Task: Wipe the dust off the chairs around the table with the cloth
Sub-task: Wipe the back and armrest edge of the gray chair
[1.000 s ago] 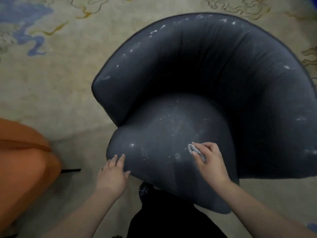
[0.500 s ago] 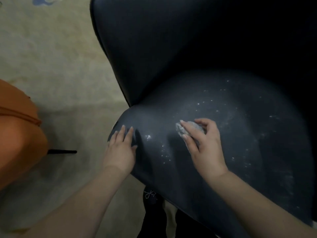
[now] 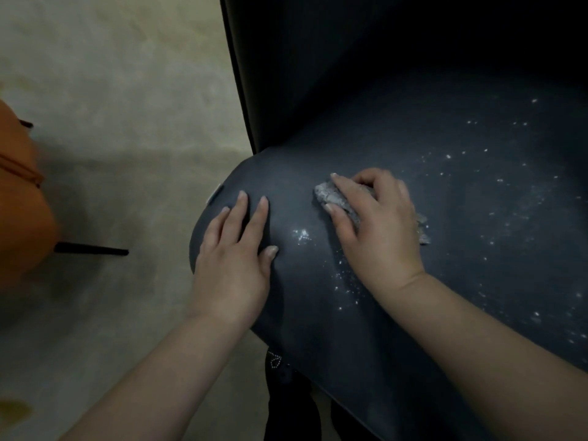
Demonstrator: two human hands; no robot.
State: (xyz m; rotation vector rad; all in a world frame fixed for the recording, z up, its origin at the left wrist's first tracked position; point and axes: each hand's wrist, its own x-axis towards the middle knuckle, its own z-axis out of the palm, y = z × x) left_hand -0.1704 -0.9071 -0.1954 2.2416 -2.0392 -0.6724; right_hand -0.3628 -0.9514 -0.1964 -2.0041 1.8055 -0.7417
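Observation:
A dark blue upholstered chair (image 3: 461,192) fills the right of the view, its seat speckled with white dust. My right hand (image 3: 378,224) presses a small crumpled grey cloth (image 3: 331,194) onto the seat, fingers curled over it. My left hand (image 3: 237,253) lies flat on the seat's front left corner, fingers straight. A patch of white dust sits between the two hands. The chair's back rises dark at the top.
An orange chair (image 3: 22,205) stands at the left edge, with a black leg (image 3: 90,249) reaching onto the beige carpet (image 3: 121,106). My dark-clothed legs (image 3: 292,402) show below the seat's front edge.
The view has moved much closer to the seat. My right hand has slid the cloth left across the seat towards the left hand, which moved further onto the seat corner.

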